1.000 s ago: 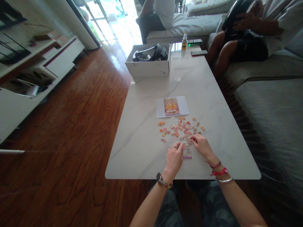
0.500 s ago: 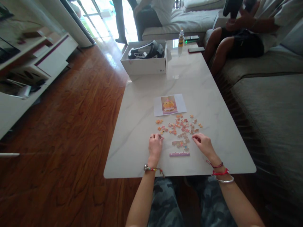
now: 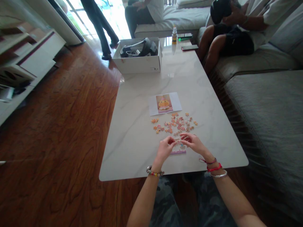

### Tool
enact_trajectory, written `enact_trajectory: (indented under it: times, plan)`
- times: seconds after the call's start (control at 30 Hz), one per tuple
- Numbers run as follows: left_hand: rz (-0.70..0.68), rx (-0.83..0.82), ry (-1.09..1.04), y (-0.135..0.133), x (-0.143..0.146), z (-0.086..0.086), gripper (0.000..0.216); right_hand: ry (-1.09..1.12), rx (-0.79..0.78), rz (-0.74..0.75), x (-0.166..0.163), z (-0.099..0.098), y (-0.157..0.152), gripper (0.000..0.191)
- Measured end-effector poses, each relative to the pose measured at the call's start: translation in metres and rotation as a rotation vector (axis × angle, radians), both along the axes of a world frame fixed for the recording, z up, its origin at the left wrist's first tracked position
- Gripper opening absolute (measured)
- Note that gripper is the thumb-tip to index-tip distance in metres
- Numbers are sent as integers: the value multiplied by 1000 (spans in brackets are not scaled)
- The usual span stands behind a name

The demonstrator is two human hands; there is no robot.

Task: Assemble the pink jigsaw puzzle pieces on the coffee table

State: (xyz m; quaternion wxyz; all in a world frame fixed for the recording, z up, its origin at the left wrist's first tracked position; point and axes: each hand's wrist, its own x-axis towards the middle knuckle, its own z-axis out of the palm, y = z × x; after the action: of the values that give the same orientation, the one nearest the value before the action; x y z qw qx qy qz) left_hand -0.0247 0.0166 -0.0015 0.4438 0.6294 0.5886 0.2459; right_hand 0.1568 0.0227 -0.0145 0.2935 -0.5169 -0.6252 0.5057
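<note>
My left hand (image 3: 165, 147) is closed in a pinch, its fingertips at a small pale jigsaw puzzle piece (image 3: 177, 140). From the other side, my right hand (image 3: 194, 143) meets it, thumb and finger at the same spot; the fingers partly hide what lies between them. Beneath the hands runs a purple joined strip of puzzle pieces (image 3: 178, 152), partly covered by the left fingers. Just beyond lie many loose orange and pink puzzle pieces (image 3: 181, 123). A paper sheet with a printed picture of a yellow figure (image 3: 165, 104) rests behind them.
A white box (image 3: 139, 65) holding a dark headset (image 3: 139, 48) stands on the far end of the marble-look table (image 3: 132, 126). Near it are a small bottle (image 3: 174, 36) and a phone (image 3: 189, 47). People sit on the sofa (image 3: 265, 91); another person's legs (image 3: 100, 26) stand by the window.
My hands have come together from either side of the pieces and now meet above the strip area. The view has shifted slightly. The standing person's legs have moved left.
</note>
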Motion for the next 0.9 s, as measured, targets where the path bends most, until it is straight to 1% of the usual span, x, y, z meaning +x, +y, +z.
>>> enact_trajectory:
  times: [0.07, 0.1, 0.17, 0.23, 0.33, 0.43, 0.5, 0.63, 0.73, 0.9]
  plan:
    - [-63, 22, 17, 1, 12, -2, 9, 14, -22, 37, -1, 1, 2, 24]
    - [-74, 42, 60, 2, 16, -3, 8, -3, -26, 35, -1, 0, 3, 21]
    - [-58, 109, 202, 3, 20, -5, 9, -70, -23, -18, 2, -2, 5, 19]
    - [-36, 196, 353, 1, 21, -7, 15, -156, -6, -88, 4, -6, 7, 18]
    - [-76, 281, 485, -6, 21, -8, 20, -263, 36, -120, 6, -12, 9, 16]
    - [-151, 305, 535, -16, 21, -10, 18, -319, 71, -101, 2, -13, 10, 14]
    - [-180, 334, 549, -23, 20, -13, 21, -320, 81, -90, -1, -12, 10, 13]
    - [-204, 391, 570, -33, 14, -18, 31, -328, 97, -70, -5, -10, 10, 12]
    - [-225, 404, 594, -36, 10, -20, 32, -360, 107, -81, -8, -10, 9, 12]
    - [-238, 404, 645, -38, 9, -23, 35, -354, 76, -103, -13, -11, 8, 13]
